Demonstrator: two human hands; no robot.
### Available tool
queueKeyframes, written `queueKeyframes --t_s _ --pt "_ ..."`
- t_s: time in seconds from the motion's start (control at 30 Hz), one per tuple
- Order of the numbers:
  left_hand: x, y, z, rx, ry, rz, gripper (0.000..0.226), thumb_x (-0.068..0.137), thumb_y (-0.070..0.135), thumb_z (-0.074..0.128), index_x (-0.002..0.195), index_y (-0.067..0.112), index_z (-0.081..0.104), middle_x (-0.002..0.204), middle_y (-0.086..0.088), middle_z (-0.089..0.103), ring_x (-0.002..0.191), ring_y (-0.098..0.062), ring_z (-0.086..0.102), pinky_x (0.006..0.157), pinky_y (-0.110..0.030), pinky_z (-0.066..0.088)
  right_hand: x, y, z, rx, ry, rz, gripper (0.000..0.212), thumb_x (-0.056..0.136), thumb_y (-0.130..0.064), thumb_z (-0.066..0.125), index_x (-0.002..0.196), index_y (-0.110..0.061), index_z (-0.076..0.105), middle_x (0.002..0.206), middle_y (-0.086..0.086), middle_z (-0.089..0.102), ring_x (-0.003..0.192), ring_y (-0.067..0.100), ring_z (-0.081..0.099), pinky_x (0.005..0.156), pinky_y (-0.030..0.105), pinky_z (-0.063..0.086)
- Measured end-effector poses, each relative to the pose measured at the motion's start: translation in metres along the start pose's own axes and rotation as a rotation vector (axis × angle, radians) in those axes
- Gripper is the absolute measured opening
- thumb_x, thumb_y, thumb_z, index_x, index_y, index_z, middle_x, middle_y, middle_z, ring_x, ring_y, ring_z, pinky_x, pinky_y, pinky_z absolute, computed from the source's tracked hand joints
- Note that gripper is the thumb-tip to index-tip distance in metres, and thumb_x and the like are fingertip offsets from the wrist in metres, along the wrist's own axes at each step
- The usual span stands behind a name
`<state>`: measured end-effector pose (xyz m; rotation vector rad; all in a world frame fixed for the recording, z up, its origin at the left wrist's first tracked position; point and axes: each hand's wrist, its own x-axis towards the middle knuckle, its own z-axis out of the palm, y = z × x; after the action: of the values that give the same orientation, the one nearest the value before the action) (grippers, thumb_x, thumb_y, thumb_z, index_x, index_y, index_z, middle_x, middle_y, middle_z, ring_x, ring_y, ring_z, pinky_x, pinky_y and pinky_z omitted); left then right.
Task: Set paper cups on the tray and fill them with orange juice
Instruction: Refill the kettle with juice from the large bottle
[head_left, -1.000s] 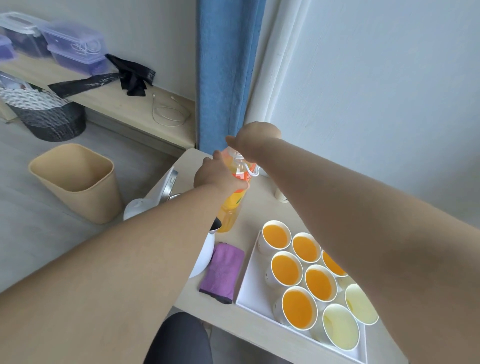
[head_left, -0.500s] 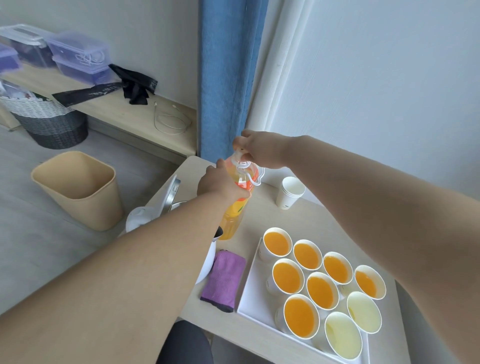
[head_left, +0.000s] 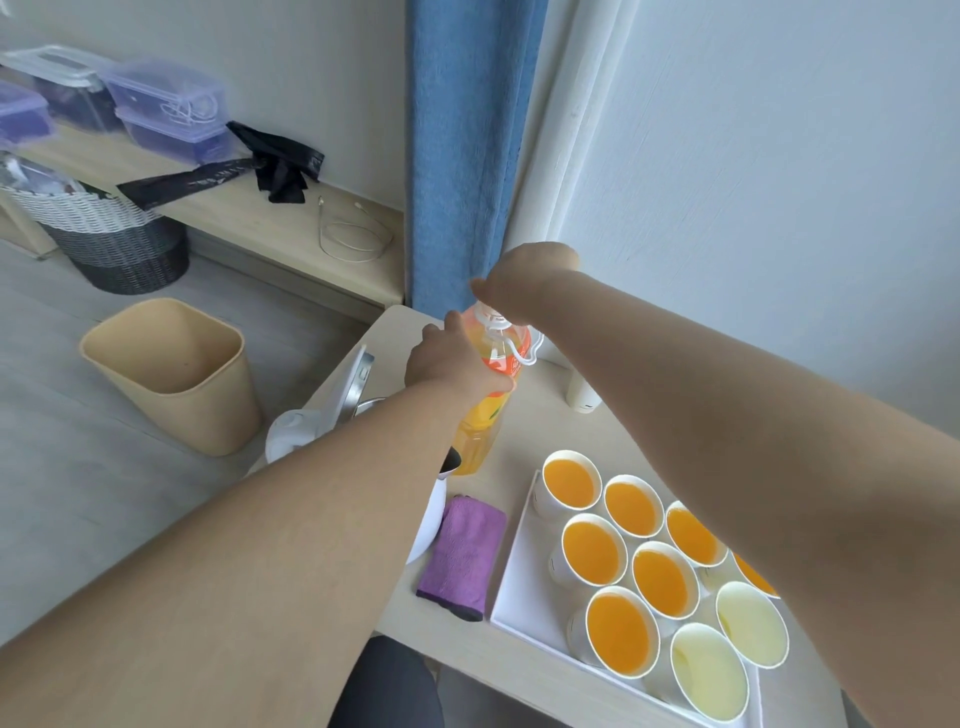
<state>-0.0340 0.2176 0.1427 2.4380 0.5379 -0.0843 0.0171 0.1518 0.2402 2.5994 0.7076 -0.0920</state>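
Note:
An orange juice bottle (head_left: 480, 436) stands upright on the table behind the tray. My left hand (head_left: 449, 361) grips its upper body. My right hand (head_left: 524, 280) is on top of the bottle, its fingers curled round the cap. The white tray (head_left: 524, 592) at the front right holds several paper cups. Several of them, such as one cup (head_left: 569, 483), are filled with orange juice. Two cups at the front, such as one empty cup (head_left: 709, 673), hold no juice. My right forearm hides part of the tray's right side.
A folded purple cloth (head_left: 462, 556) lies left of the tray, beside a white kettle (head_left: 332, 431) with its lid up. A stack of spare cups (head_left: 582, 395) stands behind my right arm. A beige bin (head_left: 171, 374) is on the floor to the left.
My right hand has swung round on the bottle's cap, wrist now raised. My forearm now covers the spare cups and the tray's right side. The left hand stays on the bottle.

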Motion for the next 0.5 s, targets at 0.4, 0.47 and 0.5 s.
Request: queueKeyframes --t_s 0.4,0.47,0.5 --pt "0.001 -0.001 0.000 -0.003 -0.010 0.009 0.099 0.068 0.050 0.078 0.145 0.020 0.024 0.133 -0.011 0.043 0.122 -0.030 0.048 0.094 -0.040 0.046 -0.007 0.028 0.007 0.333 -0.110 -0.215 0.049 0.094 -0.001 0.045 0.136 -0.025 0.036 0.122 0.012 0.038 0.082 0.027 0.052 0.075 0.039 0.046" --pt "0.000 -0.001 0.000 -0.003 -0.007 0.009 0.099 0.068 0.049 0.078 0.145 0.020 0.024 0.133 -0.011 0.043 0.121 -0.030 0.048 0.093 -0.040 0.047 -0.010 0.031 0.008 0.395 -0.093 -0.239 0.056 0.090 -0.002 0.049 0.137 -0.031 0.036 0.125 0.008 0.036 0.094 0.032 0.058 0.085 0.042 0.050" --pt "0.000 -0.001 0.000 0.001 -0.006 0.010 0.098 0.068 0.049 0.078 0.145 0.020 0.024 0.133 -0.012 0.043 0.121 -0.030 0.048 0.093 -0.040 0.047 -0.012 0.030 0.007 0.454 -0.082 -0.242 0.058 0.090 -0.008 0.053 0.139 -0.034 0.034 0.128 0.007 0.035 0.100 0.032 0.057 0.088 0.042 0.050"
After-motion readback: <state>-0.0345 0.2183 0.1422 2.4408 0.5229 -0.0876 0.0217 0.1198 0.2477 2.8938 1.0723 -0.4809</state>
